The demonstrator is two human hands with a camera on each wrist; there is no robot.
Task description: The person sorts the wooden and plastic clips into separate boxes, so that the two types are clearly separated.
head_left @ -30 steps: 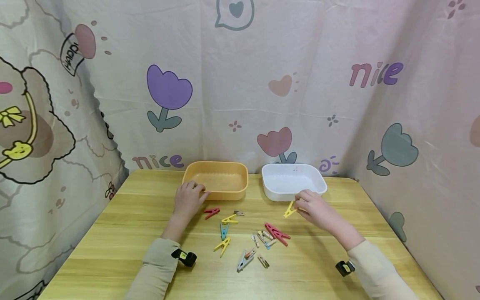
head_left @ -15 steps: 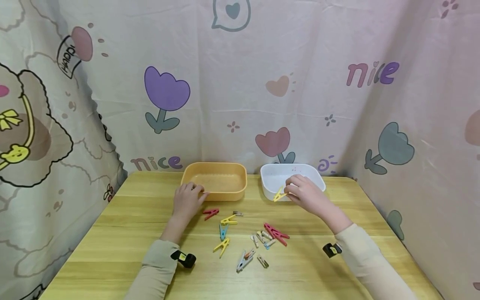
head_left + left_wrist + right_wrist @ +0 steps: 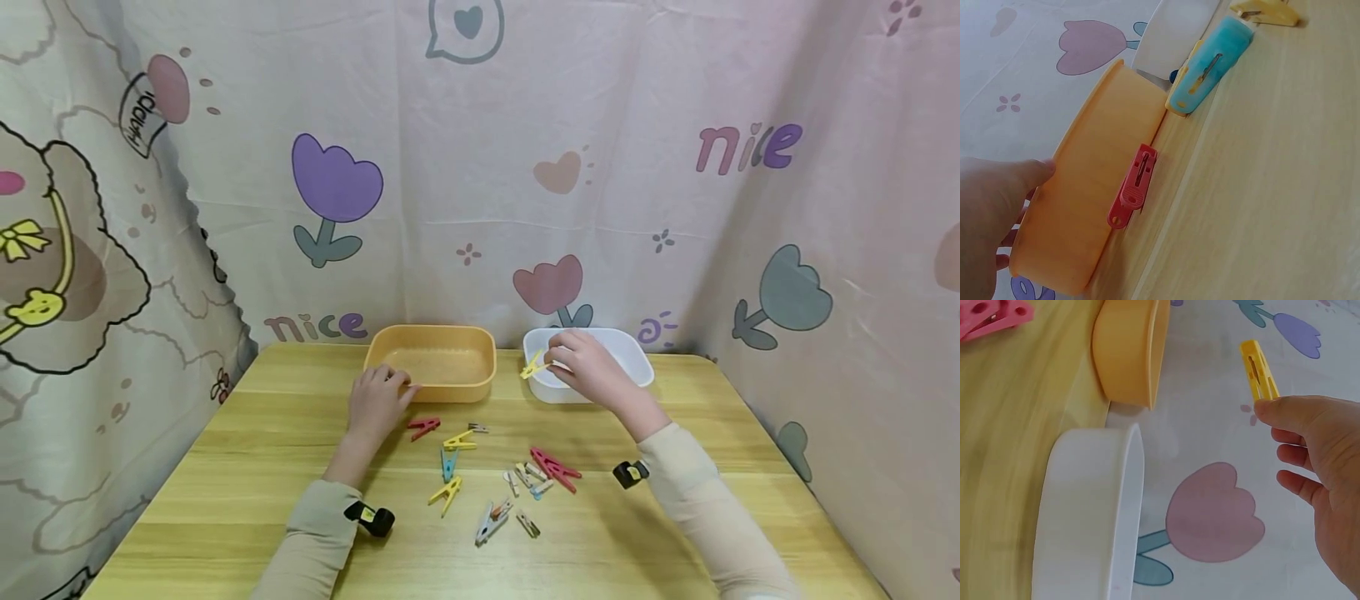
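Observation:
My right hand [image 3: 588,368] pinches a yellow clothespin [image 3: 533,366] between thumb and fingers, above the left part of the white basin [image 3: 573,393]. In the right wrist view the clothespin [image 3: 1256,367] points up from the thumb tip, clear of the white basin's rim [image 3: 1124,506]. My left hand [image 3: 375,400] holds the orange basin [image 3: 457,392] at its front left corner. The left wrist view shows its thumb on the rim of the orange basin [image 3: 1079,206], with the other fingers partly hidden behind it.
A red clothespin [image 3: 424,426] lies just before the orange basin. Nearby are yellow clothespins [image 3: 459,440], a blue one [image 3: 448,464], a large pink one [image 3: 555,468], a grey one [image 3: 491,527] and several small pegs [image 3: 528,523]. A printed curtain [image 3: 465,167] hangs behind the table.
My right hand has carried the yellow clothespin up and left, from in front of the white basin to above its left side. My left hand stays at the orange basin.

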